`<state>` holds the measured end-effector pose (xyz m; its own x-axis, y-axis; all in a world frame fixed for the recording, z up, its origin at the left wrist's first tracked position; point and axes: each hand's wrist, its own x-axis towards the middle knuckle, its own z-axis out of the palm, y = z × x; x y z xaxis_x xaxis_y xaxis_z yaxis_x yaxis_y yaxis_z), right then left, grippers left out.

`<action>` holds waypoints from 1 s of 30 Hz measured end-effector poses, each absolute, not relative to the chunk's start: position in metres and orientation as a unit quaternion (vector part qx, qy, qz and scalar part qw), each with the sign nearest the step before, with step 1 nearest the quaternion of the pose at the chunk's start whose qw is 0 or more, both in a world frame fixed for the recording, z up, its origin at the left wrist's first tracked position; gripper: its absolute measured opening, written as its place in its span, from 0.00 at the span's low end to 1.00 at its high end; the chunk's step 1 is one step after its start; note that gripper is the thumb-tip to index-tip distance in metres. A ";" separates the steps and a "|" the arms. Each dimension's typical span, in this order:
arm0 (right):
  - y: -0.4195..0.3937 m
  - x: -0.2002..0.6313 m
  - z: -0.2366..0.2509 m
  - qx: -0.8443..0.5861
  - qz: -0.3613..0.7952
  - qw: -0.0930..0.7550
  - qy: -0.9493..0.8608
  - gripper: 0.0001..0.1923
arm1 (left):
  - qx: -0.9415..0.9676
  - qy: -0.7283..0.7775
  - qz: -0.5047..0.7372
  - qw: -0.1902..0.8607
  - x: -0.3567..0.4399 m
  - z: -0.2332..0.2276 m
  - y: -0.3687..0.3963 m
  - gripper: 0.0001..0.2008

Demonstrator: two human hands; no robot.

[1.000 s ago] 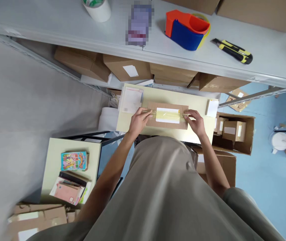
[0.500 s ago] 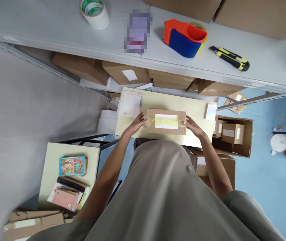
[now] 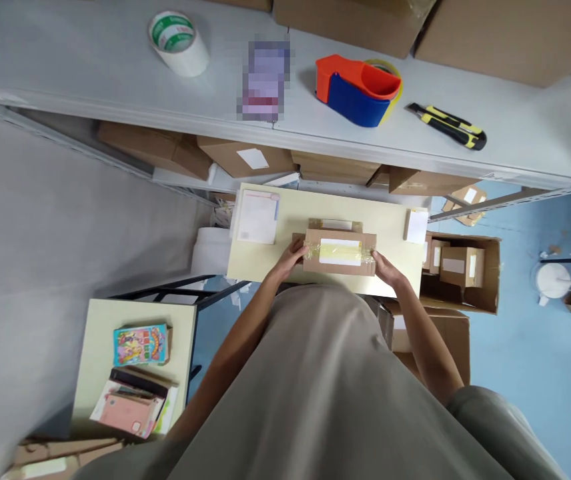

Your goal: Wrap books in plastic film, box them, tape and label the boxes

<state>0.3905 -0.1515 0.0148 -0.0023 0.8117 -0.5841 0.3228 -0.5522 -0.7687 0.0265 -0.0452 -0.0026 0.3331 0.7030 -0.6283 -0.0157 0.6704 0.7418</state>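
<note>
1. At the lower left of the frame, a small side table (image 3: 90,373) carries a stack of books (image 3: 138,373), set within reach but off the work surface.
2. At mid-frame, the left hand (image 3: 293,257) presses against the left end of the cardboard box (image 3: 339,253), fingers curled onto it; the right hand (image 3: 384,267) does the same at the right end. Both hands are part-closed and clamp the box between them, which steadies it from 2 sides.
3. The box sits at the near centre of the pale table (image 3: 295,207). A strip of yellowish tape (image 3: 315,251) runs lengthwise over its white label (image 3: 340,251), and the hands sit where the tape wraps over the ends.
4. A sheet of paper (image 3: 257,217) lies at the table's left, a small white pad (image 3: 416,225) at its right.
5. An open carton (image 3: 488,280) of small boxes stands on the floor at the right.
6. In the upper frame, a shelf (image 3: 90,73) holds a tape roll (image 3: 178,41), a tape dispenser (image 3: 358,87) and a utility knife (image 3: 448,125), laid out side by side.
</note>
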 end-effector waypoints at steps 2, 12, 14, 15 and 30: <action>-0.148 0.391 0.018 -0.672 0.578 0.220 -0.408 0.55 | 0.342 0.537 0.251 0.729 0.023 -0.006 -0.042 0.47; -0.130 0.410 0.036 -0.677 0.582 0.191 -0.408 0.54 | 0.409 0.520 0.271 0.699 0.019 -0.006 -0.029 0.49; -0.126 0.411 0.042 -0.715 0.542 0.181 -0.403 0.56 | 0.436 0.527 0.271 0.677 0.017 -0.001 -0.027 0.48; -0.124 0.411 0.046 -0.733 0.520 0.165 -0.406 0.57 | 0.460 0.536 0.269 0.655 0.017 0.003 -0.026 0.46; 0.090 0.335 0.265 -0.648 0.034 0.251 -0.718 0.33 | 0.720 0.397 0.455 0.342 0.091 0.222 0.115 0.22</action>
<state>0.3353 0.0900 0.2649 -0.0340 0.9482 0.3159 0.9136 0.1576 -0.3748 0.0909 0.1148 0.2225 0.2717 0.8827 0.3836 0.2603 -0.4511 0.8537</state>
